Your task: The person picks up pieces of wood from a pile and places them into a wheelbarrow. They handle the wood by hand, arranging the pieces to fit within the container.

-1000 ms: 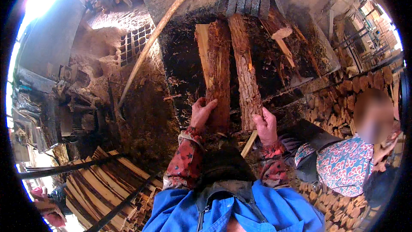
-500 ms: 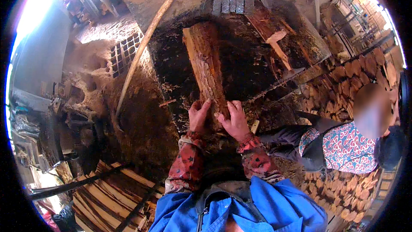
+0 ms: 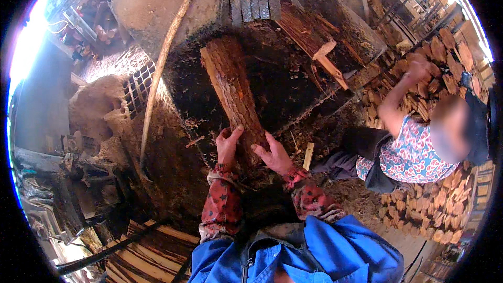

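A thick split log with rough brown bark lies lengthwise before me on the dark, debris-strewn surface. Its far end points away and a little left, and a strip of pale split wood shows along its left side. My left hand grips the near end from the left, thumb on the bark. From the right, my right hand clasps the same end, thumb toward the log's tip. The fingers under the wood are partly hidden.
A long bent pole leans left of the log. Split slabs lie at the far right. Sawn boards are stacked at lower left. A person in a patterned top stands at right beside stacked wood pieces, one arm raised.
My view has shifted, so the log and hands appear farther left. Both hands still hold the log's near end. The person at right has raised an arm toward the stacked wood.
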{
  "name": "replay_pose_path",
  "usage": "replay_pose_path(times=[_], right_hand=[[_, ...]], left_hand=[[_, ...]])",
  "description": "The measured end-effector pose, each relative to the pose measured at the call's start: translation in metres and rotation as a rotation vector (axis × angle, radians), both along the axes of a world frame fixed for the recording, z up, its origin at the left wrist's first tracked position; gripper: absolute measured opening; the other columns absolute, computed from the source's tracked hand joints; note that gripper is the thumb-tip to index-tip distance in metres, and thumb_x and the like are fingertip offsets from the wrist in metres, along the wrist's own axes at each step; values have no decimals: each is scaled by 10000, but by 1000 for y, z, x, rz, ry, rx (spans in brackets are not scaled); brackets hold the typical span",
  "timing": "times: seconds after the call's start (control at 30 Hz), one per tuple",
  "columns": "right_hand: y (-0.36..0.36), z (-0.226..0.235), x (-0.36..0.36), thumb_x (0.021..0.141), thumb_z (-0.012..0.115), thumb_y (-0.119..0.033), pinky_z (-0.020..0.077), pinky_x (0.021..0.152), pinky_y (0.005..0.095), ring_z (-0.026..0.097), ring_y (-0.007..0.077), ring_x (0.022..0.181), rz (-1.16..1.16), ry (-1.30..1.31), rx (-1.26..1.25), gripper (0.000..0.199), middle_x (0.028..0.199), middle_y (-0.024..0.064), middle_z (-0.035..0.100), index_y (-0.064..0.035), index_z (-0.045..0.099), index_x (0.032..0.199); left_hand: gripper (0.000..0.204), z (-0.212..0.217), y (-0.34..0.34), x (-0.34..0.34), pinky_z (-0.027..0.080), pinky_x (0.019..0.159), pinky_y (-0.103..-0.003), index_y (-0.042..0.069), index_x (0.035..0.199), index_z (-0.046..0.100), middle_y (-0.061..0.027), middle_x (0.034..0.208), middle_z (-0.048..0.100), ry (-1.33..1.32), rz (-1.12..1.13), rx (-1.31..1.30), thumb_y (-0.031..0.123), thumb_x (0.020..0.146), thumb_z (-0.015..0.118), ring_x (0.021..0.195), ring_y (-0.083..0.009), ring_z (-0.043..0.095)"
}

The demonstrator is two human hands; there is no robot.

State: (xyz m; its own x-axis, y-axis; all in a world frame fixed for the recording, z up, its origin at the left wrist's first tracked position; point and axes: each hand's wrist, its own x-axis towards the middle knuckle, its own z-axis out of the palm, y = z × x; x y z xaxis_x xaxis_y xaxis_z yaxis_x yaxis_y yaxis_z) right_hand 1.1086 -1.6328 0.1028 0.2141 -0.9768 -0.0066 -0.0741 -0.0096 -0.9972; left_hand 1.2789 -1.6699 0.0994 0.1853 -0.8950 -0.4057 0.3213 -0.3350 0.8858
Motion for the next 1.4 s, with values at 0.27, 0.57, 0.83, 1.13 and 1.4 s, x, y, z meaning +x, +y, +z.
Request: replay_pose_path(times=[0.27,0.57,0.83,1.13,1.4], right_hand=[[0,-5,11,930,629,-313,462,948,370,609,267,1084,38,10,-46,541,1197,184,613,16,461,1325],[8,-4,17,925,625,-258,452,956,366,588,250,1095,34,81,12,526,1203,179,609,18,450,1336],[35,3,0,887,666,-283,486,896,384,627,287,1042,71,178,58,520,1158,189,636,11,509,1286],[31,78,-15,838,718,-107,555,714,303,650,209,875,-14,429,-271,378,1135,144,590,58,599,1156],[-43,60,-46,807,750,-168,482,914,399,558,317,1073,-297,645,-470,461,1182,171,547,23,579,1190]], left_hand=[[510,2,-15,9,519,717,-299,-68,1038,632,-99,939,676,83,48,-20,349,788,785,804,-176,650],[562,4,-24,14,529,782,-314,-86,1127,623,-120,1021,695,-182,-38,-45,281,749,819,880,-165,657],[508,-15,0,6,529,806,-316,-63,1128,611,-113,1025,693,-167,-43,-144,227,755,797,898,-178,657],[548,-16,1,4,523,834,-316,-64,1173,589,-124,1066,686,-111,4,-154,225,755,793,934,-185,654],[546,5,6,4,523,834,-315,-77,1175,582,-125,1073,683,-127,3,-115,222,769,793,938,-181,649]])
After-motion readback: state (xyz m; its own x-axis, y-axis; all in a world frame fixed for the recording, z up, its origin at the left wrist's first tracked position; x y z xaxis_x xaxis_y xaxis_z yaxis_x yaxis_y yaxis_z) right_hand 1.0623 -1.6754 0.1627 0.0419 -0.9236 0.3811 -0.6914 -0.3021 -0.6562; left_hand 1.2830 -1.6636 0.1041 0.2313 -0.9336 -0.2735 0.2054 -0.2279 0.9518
